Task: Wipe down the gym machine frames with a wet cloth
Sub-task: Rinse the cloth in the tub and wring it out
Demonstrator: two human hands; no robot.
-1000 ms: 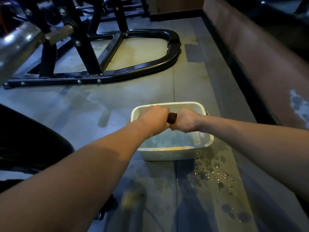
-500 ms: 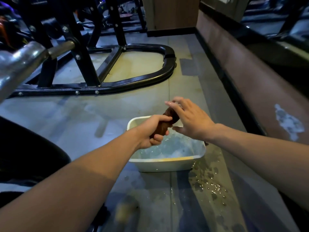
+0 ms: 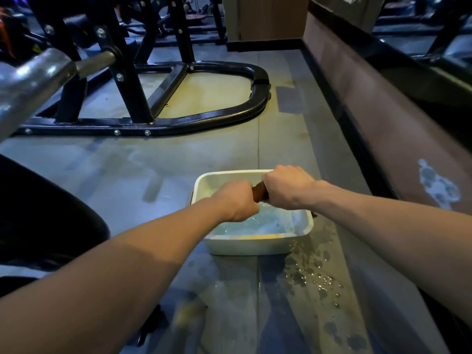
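While over the basin point(image 3: 258, 245), both hands, left point(image 3: 236, 200) and right point(image 3: 287, 186), fists tight around the brown cloth point(image 3: 259, 191), arms outstretched.

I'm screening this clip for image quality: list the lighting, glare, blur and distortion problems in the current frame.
Head view: dim, bluish light with a yellow patch on the floor inside the curved black steel machine base; glare on the chrome bar at left; wide-angle stretching of both forearms; soft blur at the bottom edge; the twisted brown cloth between left hand and right hand stays readable over the white rectangular plastic tub.

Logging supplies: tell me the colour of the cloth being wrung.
Brown; the cloth shows between both fists in the head view.
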